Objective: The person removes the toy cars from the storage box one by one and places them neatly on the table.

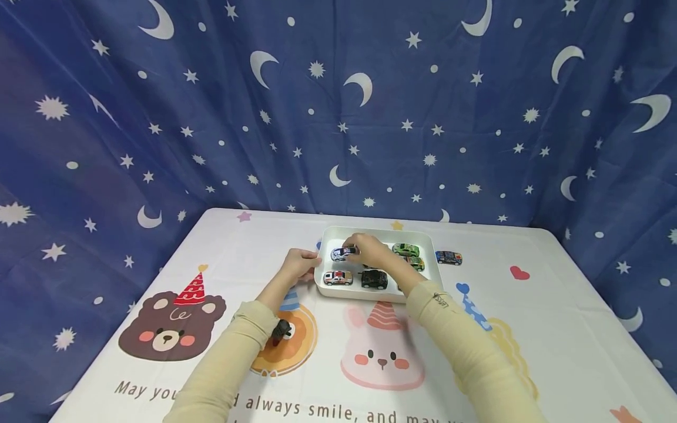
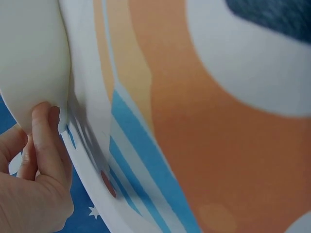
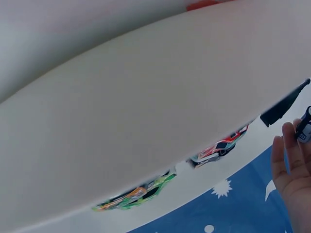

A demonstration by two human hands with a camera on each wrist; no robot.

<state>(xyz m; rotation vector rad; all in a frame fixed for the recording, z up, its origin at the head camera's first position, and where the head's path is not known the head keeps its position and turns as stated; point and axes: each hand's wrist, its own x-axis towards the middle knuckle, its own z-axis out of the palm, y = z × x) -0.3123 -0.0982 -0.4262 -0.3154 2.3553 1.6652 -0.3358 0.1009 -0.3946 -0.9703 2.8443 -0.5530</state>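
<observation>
A white tray point(image 1: 381, 295) with several toy cars stands at the table's far middle. My left hand point(image 1: 300, 264) grips its left rim; in the left wrist view the fingers of that hand point(image 2: 46, 165) pinch the tray wall point(image 2: 31, 58). Inside the back left corner, my right hand point(image 1: 368, 249) holds a white and blue toy car point(image 1: 342, 254), seen partly as a dark and white car point(image 3: 305, 128) in the right wrist view. Near it sit a white and red car point(image 1: 338, 278), a black car point(image 1: 374, 279) and a green car point(image 1: 406, 250). My right forearm partly hides other cars.
A dark blue toy car point(image 1: 448, 258) lies outside the tray, by its right side. A small black object point(image 1: 280, 332) is beside my left sleeve, its kind unclear. Behind the table point(image 1: 529, 258) hangs a blue curtain point(image 1: 328, 135) with moons and stars.
</observation>
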